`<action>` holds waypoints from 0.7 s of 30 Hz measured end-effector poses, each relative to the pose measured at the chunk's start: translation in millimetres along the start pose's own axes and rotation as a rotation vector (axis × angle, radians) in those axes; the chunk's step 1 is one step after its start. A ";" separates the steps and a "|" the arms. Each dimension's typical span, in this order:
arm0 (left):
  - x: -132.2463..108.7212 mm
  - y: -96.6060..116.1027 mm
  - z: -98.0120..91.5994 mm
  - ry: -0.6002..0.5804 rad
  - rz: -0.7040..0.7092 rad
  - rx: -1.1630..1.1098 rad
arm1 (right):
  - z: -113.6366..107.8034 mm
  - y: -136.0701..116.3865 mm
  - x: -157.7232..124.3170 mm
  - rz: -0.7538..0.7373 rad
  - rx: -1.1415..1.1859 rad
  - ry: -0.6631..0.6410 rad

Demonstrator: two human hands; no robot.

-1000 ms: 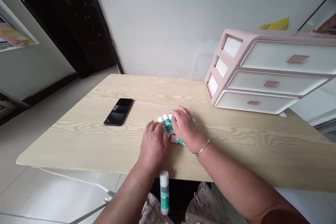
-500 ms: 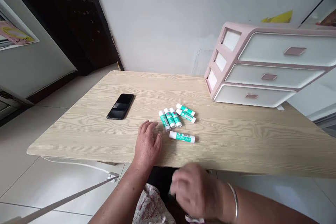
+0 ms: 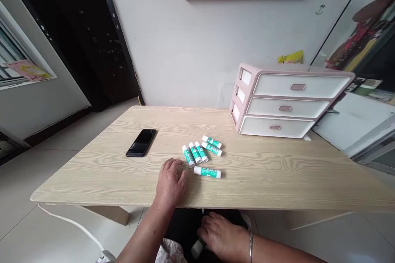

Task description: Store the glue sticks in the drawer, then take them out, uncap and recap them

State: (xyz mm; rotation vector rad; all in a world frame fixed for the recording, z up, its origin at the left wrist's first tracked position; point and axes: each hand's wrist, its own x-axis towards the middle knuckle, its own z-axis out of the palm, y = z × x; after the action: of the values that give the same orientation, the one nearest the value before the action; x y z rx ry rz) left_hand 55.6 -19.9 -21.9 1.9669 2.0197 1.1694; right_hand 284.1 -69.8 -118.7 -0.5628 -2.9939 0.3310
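My left hand (image 3: 170,183) rests palm down on the table, fingers loosely spread and holding nothing. Just right of its fingertips, several white-and-green glue sticks lie in a loose group. The nearest upright-slanted glue stick (image 3: 188,156) is beside my fingers, and a separate glue stick (image 3: 207,172) lies crosswise in front. Farther back, two more lie side by side, one being a glue stick (image 3: 212,141). Over my lap, below the table edge, my right hand (image 3: 220,232) is closed around another glue stick (image 3: 197,249), whose pale end sticks out; my fingers hide much of it.
A black phone (image 3: 141,143) lies on the wooden table (image 3: 101,172), left of the glue sticks. A pink-and-white drawer unit (image 3: 277,102) stands at the back right against the wall. A white cable (image 3: 70,222) hangs below the left front edge.
The view has tipped upward, bringing a picture frame into sight. My right hand has lowered toward my lap with the glue stick in it. My left hand stays by the group.
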 end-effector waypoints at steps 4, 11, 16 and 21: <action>1.1 0.7 -2.6 -0.032 -0.009 -0.017 | -40.9 -14.9 -13.4 0.055 0.040 0.163; 25.3 8.8 -4.5 -0.102 -0.147 -0.055 | -151.9 39.9 6.9 0.541 0.065 0.728; 51.7 14.9 -5.2 -0.149 -0.146 0.010 | -156.9 80.2 36.7 0.733 0.068 0.590; 43.4 15.1 3.9 -0.226 0.158 0.039 | -137.5 88.7 41.5 0.654 0.062 0.577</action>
State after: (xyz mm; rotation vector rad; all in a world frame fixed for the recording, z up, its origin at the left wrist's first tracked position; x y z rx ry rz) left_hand 62.8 18.4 2.6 2.1993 1.8178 0.8914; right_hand 292.4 53.1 -3.3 -1.3535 -2.1786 0.2355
